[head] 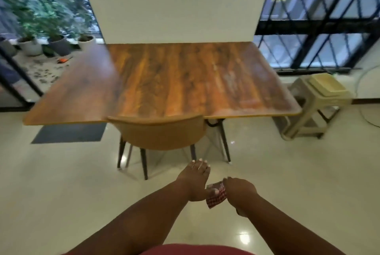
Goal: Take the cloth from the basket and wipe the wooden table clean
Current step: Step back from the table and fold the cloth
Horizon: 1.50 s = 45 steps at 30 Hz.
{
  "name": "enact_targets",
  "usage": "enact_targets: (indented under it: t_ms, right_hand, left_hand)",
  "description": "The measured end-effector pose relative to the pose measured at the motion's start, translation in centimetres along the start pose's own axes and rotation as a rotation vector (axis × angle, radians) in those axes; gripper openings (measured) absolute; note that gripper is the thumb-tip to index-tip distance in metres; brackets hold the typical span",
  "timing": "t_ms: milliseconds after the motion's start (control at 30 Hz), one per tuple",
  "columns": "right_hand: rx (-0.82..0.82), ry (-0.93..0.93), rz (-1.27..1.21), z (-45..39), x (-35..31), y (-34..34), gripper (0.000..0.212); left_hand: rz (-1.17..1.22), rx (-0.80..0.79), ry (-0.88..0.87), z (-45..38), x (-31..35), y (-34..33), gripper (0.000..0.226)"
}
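Your right hand (239, 190) is closed around a small red-and-white checked cloth (216, 196), held low over the pale glossy floor (61, 182), well short of the table. Your left hand (194, 180) is just beside it, fingers stretched forward and open, its thumb touching the cloth. Ahead stands the brown wood-grain table (174, 81), with a tan curved-back chair (158, 133) tucked against its near edge. A beige plastic stool (316, 98) sits to the table's right.
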State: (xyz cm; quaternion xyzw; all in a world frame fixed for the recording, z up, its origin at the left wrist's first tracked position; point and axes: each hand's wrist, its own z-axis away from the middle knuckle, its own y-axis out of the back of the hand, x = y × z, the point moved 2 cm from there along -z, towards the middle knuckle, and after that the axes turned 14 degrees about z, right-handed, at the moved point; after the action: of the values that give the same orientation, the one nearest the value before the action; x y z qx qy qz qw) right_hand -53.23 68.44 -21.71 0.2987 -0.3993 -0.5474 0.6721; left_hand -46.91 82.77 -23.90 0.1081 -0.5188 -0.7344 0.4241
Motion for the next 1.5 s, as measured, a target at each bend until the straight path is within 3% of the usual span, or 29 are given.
enact_targets:
  t_ms: [267,433,767,1200,1500]
  right_hand:
    - [-0.028,-0.159,-0.097,4.4,15.6,-6.9,0.032]
    - [-0.050,-0.261,-0.145,5.4,23.1,-9.6,0.036]
    - [-0.058,-0.347,-0.172,2.3,33.6,-11.0,0.038]
    - [-0.030,-0.562,-0.202,-5.1,52.4,-8.6,0.047]
    - [-0.011,-0.569,-0.239,-9.8,63.8,-10.9,0.047]
  left_hand:
    - [-0.099,-0.045,-0.120,-10.1,15.8,-0.4,0.087]
    - [-0.154,-0.070,-0.203,-15.0,22.0,0.4,0.092]
    - [-0.189,-0.100,-0.282,-25.7,26.1,2.4,0.091]
    - [-0.189,-0.106,-0.489,-43.5,34.0,12.0,0.098]
    - [-0.253,-0.115,-0.482,-54.0,40.2,15.0,0.101]
